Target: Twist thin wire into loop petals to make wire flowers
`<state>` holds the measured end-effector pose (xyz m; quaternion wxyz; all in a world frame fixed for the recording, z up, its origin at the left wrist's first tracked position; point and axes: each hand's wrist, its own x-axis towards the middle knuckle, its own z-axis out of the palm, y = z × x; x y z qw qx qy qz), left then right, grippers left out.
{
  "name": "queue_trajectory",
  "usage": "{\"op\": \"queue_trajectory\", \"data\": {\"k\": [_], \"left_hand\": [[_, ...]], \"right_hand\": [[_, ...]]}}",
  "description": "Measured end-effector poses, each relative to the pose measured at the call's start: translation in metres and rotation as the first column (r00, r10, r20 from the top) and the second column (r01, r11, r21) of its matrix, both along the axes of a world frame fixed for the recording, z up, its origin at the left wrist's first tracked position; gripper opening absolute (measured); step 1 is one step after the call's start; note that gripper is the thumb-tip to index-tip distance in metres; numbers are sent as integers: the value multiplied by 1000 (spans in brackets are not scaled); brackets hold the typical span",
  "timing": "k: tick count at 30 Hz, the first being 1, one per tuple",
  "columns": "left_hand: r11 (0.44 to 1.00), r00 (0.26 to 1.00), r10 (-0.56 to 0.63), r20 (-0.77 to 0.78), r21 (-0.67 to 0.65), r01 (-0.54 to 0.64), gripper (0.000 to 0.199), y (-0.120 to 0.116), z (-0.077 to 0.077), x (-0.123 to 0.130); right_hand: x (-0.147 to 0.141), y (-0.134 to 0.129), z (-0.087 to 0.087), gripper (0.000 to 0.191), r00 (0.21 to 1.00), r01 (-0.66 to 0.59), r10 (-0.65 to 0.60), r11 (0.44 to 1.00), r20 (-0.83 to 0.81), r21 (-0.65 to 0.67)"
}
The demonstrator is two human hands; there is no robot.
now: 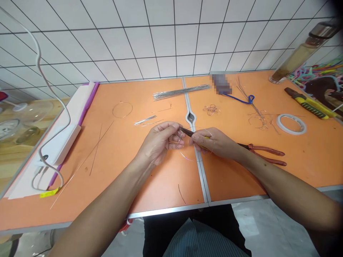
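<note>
Orange table [227, 180], left hand [160, 142] pinching bent wire [180, 136], right hand [210, 140] — closed round pliers [187, 132] — just beside

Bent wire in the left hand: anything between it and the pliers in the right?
Nothing visible. The pliers in the right hand point in close by the bent wire in the left hand; whether they touch it is too small to tell.

White tiled wall behind an orange tabletop
Dark lines grid the wall [160, 41]; a grey metal strip [203, 180] divides the tabletop [233, 185]. Below, the pale grey floor [268, 228] catches bright light; pale wooden boards [8, 157] show at left.
</note>
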<state>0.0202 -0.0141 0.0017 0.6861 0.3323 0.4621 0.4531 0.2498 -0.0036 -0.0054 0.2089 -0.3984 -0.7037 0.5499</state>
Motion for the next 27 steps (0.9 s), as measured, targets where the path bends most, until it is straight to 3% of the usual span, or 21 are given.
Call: {"op": "queue_trajectory", "data": {"k": [11,18,27], "left_hand": [[1000,999,20,-26,0,-20,28,-1,0,1],[1000,999,-17,37,-6,18,21,-1,-6,1],[1000,998,-28,57,-4,28,10,-2,-5,5]], "right_hand": [[1,0,-3,53,999,1,-4,997,-47,-72],[-1,3,-1,63,997,-70,72,996,-27,60],[-2,4,0,55,995,-91,94,991,-16,100]]}}
